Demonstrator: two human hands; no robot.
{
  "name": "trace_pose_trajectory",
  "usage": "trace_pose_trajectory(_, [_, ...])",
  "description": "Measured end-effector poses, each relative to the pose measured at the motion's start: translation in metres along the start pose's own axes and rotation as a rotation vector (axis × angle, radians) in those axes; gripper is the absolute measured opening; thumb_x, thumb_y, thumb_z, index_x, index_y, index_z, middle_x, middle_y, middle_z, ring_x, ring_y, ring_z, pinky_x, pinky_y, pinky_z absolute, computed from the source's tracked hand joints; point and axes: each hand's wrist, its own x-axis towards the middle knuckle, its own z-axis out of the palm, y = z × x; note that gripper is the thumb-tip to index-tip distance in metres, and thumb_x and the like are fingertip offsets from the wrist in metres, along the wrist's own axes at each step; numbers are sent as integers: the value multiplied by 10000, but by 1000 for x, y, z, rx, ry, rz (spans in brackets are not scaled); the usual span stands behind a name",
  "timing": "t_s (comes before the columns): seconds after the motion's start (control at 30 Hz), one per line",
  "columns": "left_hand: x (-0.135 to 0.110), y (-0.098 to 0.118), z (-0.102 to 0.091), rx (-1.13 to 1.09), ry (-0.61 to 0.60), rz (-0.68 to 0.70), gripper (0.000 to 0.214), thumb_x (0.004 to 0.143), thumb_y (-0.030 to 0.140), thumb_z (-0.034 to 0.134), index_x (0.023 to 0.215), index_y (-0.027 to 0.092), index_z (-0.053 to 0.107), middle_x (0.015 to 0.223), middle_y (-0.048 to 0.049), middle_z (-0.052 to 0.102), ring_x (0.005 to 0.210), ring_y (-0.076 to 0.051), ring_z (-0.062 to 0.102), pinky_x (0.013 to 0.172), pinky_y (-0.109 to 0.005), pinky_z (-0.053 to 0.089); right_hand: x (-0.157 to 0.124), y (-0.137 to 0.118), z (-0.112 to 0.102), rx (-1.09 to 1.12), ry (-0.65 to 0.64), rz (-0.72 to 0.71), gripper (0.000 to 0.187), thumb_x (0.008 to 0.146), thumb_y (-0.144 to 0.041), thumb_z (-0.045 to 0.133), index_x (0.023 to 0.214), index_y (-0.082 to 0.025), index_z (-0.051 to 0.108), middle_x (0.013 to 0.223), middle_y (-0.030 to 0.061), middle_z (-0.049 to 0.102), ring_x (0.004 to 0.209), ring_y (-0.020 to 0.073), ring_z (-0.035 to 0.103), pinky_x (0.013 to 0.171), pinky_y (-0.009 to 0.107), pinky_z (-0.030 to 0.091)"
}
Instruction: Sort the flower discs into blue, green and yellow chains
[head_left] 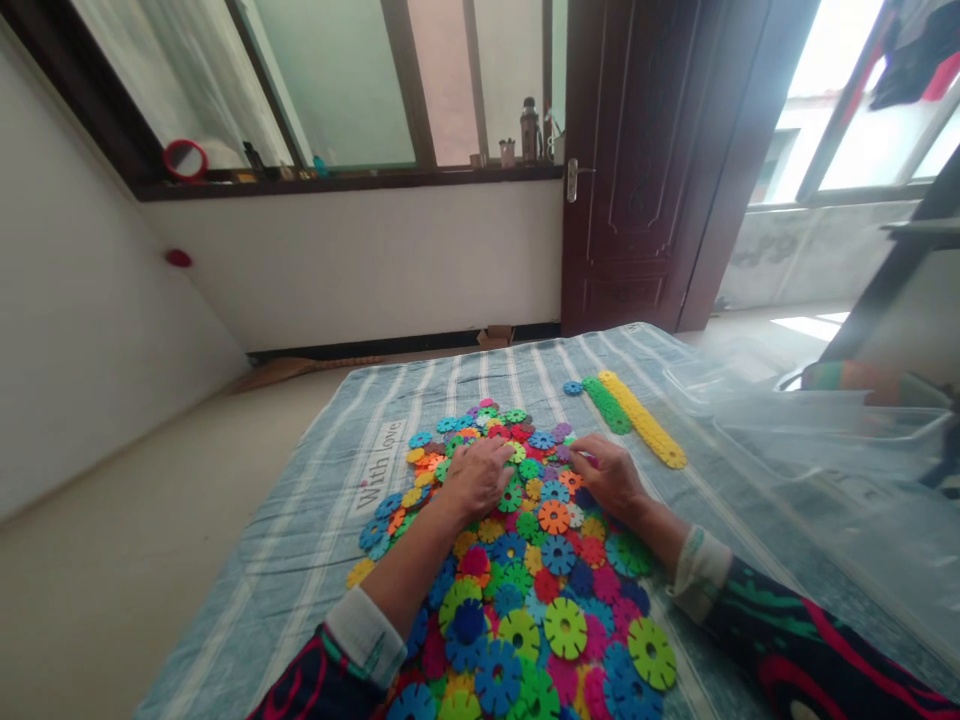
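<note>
A heap of flat plastic snowflake discs [525, 580] in many colours lies on a blue striped cloth [315, 520]. My left hand [480, 475] rests palm down on the far part of the heap, fingers curled over the discs. My right hand [609, 475] lies just right of it, fingertips pinched on a disc at the heap's edge; which disc I cannot make out. Beyond the hands lie a green row [607, 404] and a yellow row [643, 432] of joined discs, with a single blue disc [573, 387] beside them.
A clear plastic bin [825, 450] stands on the cloth at the right. A dark wooden door [645, 160] is behind, next to a window sill [345, 180] with bottles and a red-rimmed mirror. Bare floor lies to the left.
</note>
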Motion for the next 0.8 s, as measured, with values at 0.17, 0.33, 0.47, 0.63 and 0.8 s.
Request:
trace_pose_trajectory(0.17, [-32,-17,-1,-31,18,82,257,856,206,502,1069,259,636,1251,-58,615,1150,-240,561,980,-436,416,-1,1,1,25,-31,32,156,832,-218,529,778,-202,675,785,47,679,749,173,619,707,283,480])
trace_pose_trajectory(0.33, [-48,-34,-8,-79,71,106,205,845,223,526,1007,241,651,1165,-65,657,1083,-220,598,964,-383,442,-2,2,2,20,-46,55,157,821,-216,532,777,-205,683,780,41,684,726,169,621,700,283,477])
trace_pose_trajectory(0.47, [-49,-39,-16,-25,55,-4,152,848,227,514,927,220,643,1053,-65,682,1019,-211,616,923,-342,457,-3,3,3,10,-58,56,164,824,-218,529,763,-205,681,768,41,684,742,177,626,707,287,468])
trace_pose_trajectory(0.63, [-42,-49,-20,71,49,-229,211,868,234,457,989,202,627,1049,-90,673,997,-236,616,864,-358,469,-3,4,2,-2,-70,44,171,829,-222,528,770,-206,688,776,42,688,747,176,625,708,285,462])
trace_pose_trajectory(0.8, [-35,-63,-22,101,64,-364,247,867,223,407,927,157,638,956,-136,681,904,-273,642,803,-405,480,-3,4,2,-9,-79,56,173,831,-224,531,790,-205,699,783,41,688,737,171,621,702,281,459])
